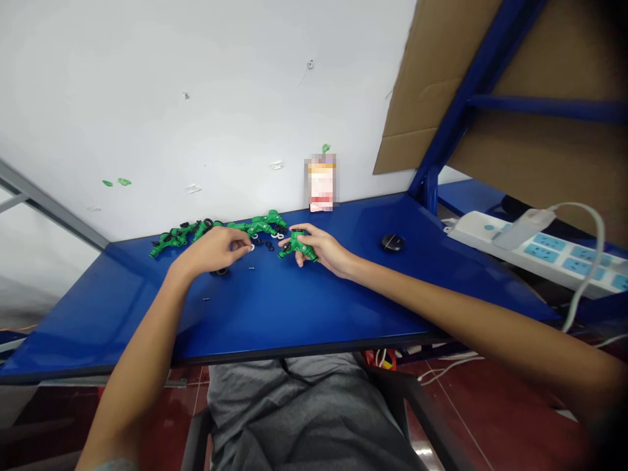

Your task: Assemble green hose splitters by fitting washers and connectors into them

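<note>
Grey shorts sit under the blue table. Left hand pinches its fingers closed, on what I cannot tell; right hand curls around a green fitting.

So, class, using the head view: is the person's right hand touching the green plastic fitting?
Touching: the head view shows the right hand gripping the green plastic fitting, with its fingers over the fitting and no gap.

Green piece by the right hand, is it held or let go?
Held: the right hand has its fingers wrapped over the green piece.
</note>
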`<state>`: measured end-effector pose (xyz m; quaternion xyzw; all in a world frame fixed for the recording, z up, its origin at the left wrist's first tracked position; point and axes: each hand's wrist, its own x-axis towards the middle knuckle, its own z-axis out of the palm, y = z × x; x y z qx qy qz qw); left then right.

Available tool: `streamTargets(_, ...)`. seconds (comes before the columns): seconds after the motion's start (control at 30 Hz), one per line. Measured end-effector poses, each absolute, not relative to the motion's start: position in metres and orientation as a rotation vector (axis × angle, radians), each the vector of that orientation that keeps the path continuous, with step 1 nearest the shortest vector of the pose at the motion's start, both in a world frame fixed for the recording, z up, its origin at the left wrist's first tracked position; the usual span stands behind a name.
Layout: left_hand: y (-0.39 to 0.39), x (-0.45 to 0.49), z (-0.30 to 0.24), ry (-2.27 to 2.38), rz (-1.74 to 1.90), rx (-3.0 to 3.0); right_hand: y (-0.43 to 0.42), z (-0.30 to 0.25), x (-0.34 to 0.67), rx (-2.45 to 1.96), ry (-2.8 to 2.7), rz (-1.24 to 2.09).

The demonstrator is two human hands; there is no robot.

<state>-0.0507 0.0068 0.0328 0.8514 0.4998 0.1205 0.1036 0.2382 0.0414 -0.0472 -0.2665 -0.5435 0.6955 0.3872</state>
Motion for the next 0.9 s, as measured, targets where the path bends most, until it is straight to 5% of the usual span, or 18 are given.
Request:
streamTargets(0.13,0.008,-0.081,0.041,1.654,0.035,2.238,0.040,-0.045,0.239,-0.728,-1.336,1.784)
streamTargets(0.33,0.014,-0.099,0.040,1.864,0.219,2.263,0.041,-0.047,0.240,-0.741,-1.414,1.756)
streamTargets(0.57,0.018,-0.131,0.045,2.376,-0.049,2.035,0.043,-0.049,0.239,-0.771,-1.460,1.730)
streamTargets(0.9,0.041,-0.161,0.024,2.312,-0.279,1.648,0.045,-0.050,0.239,-0.781,-1.626,1.643)
